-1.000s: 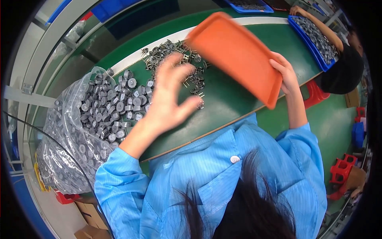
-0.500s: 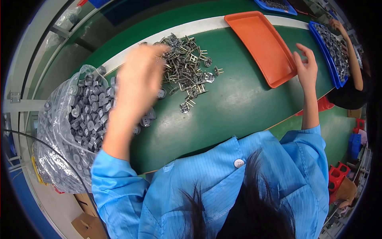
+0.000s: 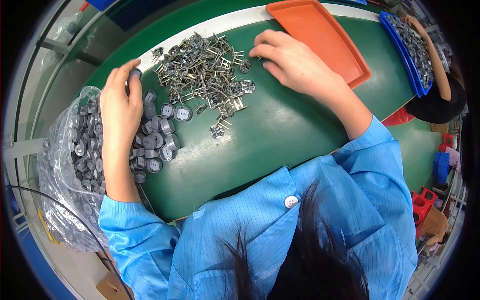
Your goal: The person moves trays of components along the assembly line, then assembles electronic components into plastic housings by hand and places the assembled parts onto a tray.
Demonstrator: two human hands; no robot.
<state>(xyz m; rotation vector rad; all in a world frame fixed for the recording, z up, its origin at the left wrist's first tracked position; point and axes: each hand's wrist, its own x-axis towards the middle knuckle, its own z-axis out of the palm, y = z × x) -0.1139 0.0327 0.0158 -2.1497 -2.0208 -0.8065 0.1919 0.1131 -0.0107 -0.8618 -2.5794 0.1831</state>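
Note:
My left hand is closed on a grey round plastic cap, its thumb and fingers around the piece. Below and beside it lies a heap of similar grey caps, some showing slots in their flat faces. My right hand hovers at the right edge of a pile of small round circuit boards with metal pins. Its fingers are bent and apart from the thumb, and I make out no part held in them. One pinned board lies at the near end of the pile.
A clear plastic bag full of grey caps slumps at the left. An orange tray lies behind my right hand on the green table. Farther right, another person's arm reaches over a blue tray of grey parts.
My left hand has moved left from the boards to the caps and now holds one. My right hand has moved left from beside the orange tray to the boards. The whole view has shifted slightly.

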